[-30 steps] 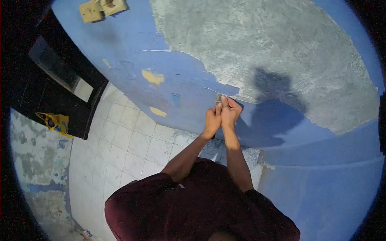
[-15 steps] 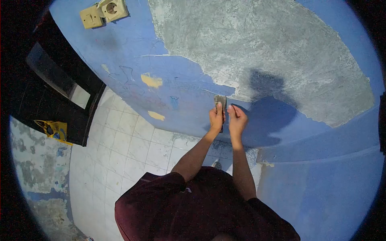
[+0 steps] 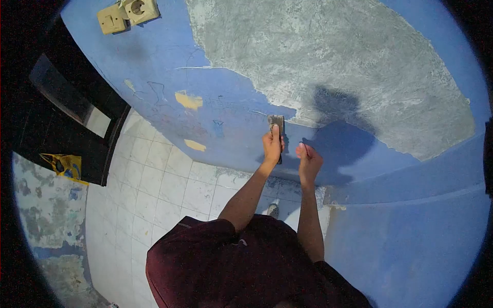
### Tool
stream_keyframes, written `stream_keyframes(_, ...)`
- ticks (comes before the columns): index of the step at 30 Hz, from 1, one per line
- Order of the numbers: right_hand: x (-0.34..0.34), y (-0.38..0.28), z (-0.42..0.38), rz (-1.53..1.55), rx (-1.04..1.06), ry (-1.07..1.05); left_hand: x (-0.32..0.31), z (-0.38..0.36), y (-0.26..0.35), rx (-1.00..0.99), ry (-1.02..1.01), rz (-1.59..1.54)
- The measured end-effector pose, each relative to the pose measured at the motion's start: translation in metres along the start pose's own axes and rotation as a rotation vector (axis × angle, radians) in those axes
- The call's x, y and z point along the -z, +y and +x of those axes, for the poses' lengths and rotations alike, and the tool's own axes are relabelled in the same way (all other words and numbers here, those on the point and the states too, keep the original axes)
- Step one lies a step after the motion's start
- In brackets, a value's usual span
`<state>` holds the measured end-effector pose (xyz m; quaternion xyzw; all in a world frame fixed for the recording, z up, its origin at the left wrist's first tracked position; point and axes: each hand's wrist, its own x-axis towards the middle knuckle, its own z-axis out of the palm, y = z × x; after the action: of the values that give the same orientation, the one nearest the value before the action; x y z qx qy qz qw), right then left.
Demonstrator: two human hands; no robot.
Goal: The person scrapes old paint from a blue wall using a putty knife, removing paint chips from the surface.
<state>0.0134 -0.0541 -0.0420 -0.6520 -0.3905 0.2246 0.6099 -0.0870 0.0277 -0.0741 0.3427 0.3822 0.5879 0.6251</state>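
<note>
My left hand [image 3: 272,148] is wrapped round a flat scraper [image 3: 276,121], its thumb lying along the grey blade, which points up at the blue wall [image 3: 241,97]. Just above the blade runs the lower edge of a bare grey patch [image 3: 328,56]. To the right of the scraper, apart from it, my right hand [image 3: 309,160] is closed with thumb and finger together; whatever it pinches, if anything, is too small to make out. A dark shadow falls on the wall beside and above my right hand.
A yellowed switch [image 3: 112,19] and socket [image 3: 140,10] are at the upper left. Yellowish spots [image 3: 189,100] mark the wall. White floor tiles [image 3: 149,185] lie below, with a shoe [image 3: 273,210] on them. A yellow bag [image 3: 69,167] is by the dark door [image 3: 61,115].
My hands have moved apart: the left has shifted slightly left and up with the scraper, the right slightly right and down. The view has shifted a little.
</note>
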Motion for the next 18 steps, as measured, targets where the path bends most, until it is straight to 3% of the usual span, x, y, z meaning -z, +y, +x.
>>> stream_keyframes(5,-0.030,0.009,0.007,-0.153,0.070,-0.084,0.014,-0.005,0.000,-0.019,-0.033,0.111)
stream_keyframes(8,-0.059,0.008,0.017,0.076,0.060,-0.194,0.029,-0.004,0.009,-0.009,-0.027,0.291)
stream_keyframes(11,-0.081,-0.016,0.016,0.261,-0.234,-0.251,0.040,-0.007,0.020,0.013,-0.004,0.422)
stream_keyframes(14,-0.094,-0.018,0.019,0.223,-0.233,-0.288,0.052,-0.003,0.029,-0.052,0.046,0.614)
stream_keyframes(18,-0.111,-0.015,0.015,0.444,-0.196,-0.282,0.048,-0.006,0.059,-0.051,0.015,0.805)
